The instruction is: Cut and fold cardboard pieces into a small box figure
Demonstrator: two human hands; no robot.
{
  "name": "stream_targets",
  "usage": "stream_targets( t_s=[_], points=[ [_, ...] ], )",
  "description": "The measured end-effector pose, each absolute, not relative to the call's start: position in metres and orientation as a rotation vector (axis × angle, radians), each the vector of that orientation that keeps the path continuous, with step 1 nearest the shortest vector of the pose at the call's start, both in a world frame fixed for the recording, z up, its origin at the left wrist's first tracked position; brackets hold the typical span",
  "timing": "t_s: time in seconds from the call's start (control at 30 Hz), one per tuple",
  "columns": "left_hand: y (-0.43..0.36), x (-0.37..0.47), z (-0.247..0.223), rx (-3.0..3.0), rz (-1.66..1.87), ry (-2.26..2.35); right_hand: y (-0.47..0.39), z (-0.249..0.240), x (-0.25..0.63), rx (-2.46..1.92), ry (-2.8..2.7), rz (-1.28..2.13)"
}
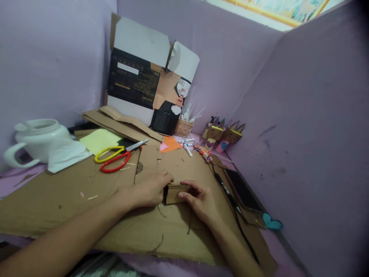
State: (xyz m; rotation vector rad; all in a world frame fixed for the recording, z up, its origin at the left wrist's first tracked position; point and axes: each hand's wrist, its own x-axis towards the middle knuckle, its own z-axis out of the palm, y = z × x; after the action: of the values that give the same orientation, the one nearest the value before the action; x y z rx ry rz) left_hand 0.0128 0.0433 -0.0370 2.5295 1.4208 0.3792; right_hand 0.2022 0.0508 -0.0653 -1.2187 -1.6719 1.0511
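A small folded cardboard box point(173, 195) stands on the cardboard sheet point(115, 215) in front of me. My right hand point(197, 198) pinches its right side, thumb on the front face and fingers behind the top edge. At its left end, my left hand point(154, 188) is closed with curled fingers touching the box; the fingertips are partly hidden. Scissors point(127, 151) with one yellow and one red handle lie open beyond my left forearm. A loose cardboard piece point(147, 161) lies just behind my left hand.
At the left stands a white teapot point(43, 134) beside yellow paper point(100, 141). A large opened carton point(135, 77) leans on the wall. Further right are a pen basket point(184, 127), markers point(187, 148), cardboard figures point(215, 132), a black phone point(243, 188) and a teal heart point(271, 222).
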Motion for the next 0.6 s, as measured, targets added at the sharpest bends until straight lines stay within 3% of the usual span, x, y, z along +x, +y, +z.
stream_targets(
  t_s=[0.3,0.47,0.6],
  points=[
    [0.053,-0.009,-0.023,1.547,1.051,1.586,0.051,-0.061,0.205,-1.308,-1.484,1.133],
    [0.060,-0.017,-0.021,1.340,1.142,1.624,0.055,-0.060,0.213,-1.165,-1.367,1.343],
    [0.060,-0.018,-0.018,1.233,1.117,1.534,0.057,-0.066,0.219,-1.093,-1.336,1.324]
  ],
)
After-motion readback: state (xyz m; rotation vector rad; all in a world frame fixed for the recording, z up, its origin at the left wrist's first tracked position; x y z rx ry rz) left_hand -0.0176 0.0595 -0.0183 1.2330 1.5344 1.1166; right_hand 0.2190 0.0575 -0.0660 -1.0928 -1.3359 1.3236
